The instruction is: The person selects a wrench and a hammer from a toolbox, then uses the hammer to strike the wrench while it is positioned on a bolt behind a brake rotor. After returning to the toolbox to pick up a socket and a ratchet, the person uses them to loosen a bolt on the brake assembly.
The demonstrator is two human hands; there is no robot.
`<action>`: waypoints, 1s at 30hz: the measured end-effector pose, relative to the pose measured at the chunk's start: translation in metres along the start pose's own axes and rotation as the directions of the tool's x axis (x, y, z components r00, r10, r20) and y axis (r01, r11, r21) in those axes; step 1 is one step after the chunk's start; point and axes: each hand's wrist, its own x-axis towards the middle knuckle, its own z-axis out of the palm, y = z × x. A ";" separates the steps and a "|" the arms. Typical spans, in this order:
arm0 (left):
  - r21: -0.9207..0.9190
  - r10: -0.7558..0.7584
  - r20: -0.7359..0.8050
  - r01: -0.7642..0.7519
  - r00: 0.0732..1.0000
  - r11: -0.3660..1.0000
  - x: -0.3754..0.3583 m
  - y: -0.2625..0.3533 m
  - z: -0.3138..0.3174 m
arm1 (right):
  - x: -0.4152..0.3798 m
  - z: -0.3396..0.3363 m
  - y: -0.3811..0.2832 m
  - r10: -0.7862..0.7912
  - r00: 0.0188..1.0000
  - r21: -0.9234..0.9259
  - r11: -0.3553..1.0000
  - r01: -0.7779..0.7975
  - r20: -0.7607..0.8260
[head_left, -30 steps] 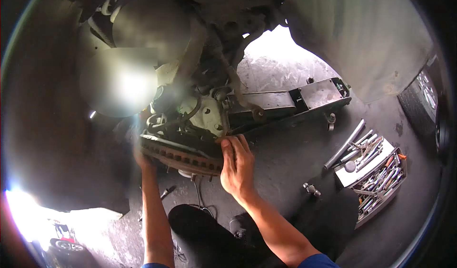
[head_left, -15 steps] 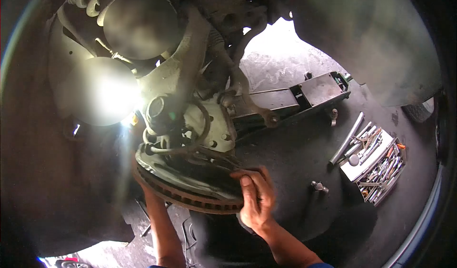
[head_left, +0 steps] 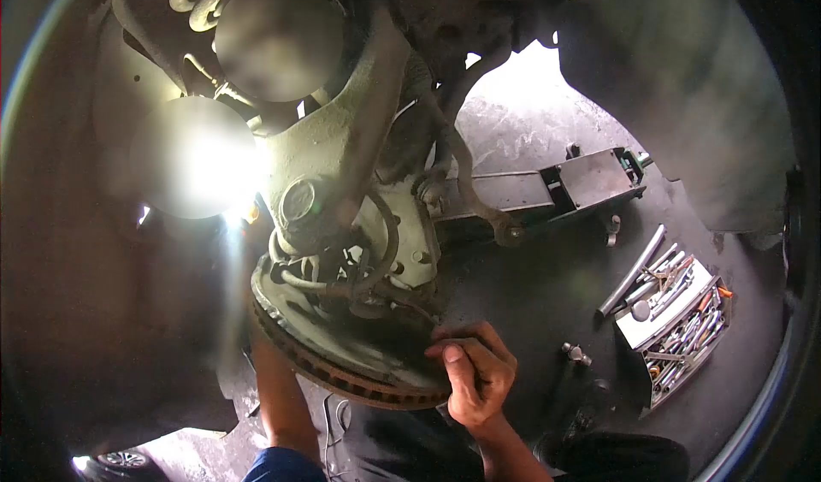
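Note:
A rusty-edged brake disc (head_left: 359, 390) with a metal backing plate (head_left: 342, 332) hangs below the steering knuckle and control arm (head_left: 329, 144). My right hand (head_left: 477, 372) is at the disc's right edge, fingers curled and thumb bent against them; whatever may be between the fingertips is too small to make out. My left hand is hidden behind the disc's left side; only the forearm shows below it. A bright lamp glares to the left of the knuckle.
A floor jack (head_left: 547, 189) lies under the car. On the floor at the right are an open toolbox (head_left: 684, 332) full of wrenches, a long metal tube (head_left: 631, 270) and a small metal part (head_left: 576, 354). A coil spring (head_left: 205, 7) is at the upper left.
The view has shifted, so the suspension parts and disc appear farther right and lower. My right hand's fingers have come off the disc's edge and curled more tightly.

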 end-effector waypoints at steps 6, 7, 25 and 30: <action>0.206 0.090 -0.013 -0.086 0.996 0.975 0.029 0.018 0.011 | 0.004 0.007 0.001 -0.024 0.999 0.024 0.999 0.025 -0.046; 0.263 0.104 -0.021 -0.095 0.994 0.960 0.035 0.024 0.013 | 0.004 0.008 -0.001 -0.013 0.999 0.019 1.000 0.014 -0.050; 0.879 0.740 0.129 -0.422 0.660 0.223 -0.166 0.169 0.104 | 0.145 -0.048 0.022 -0.011 0.991 0.066 0.998 0.002 0.135; 0.930 0.686 0.311 -0.361 0.658 -0.076 -0.250 0.175 0.151 | 0.146 -0.074 0.073 0.047 0.987 0.274 0.958 -0.088 0.155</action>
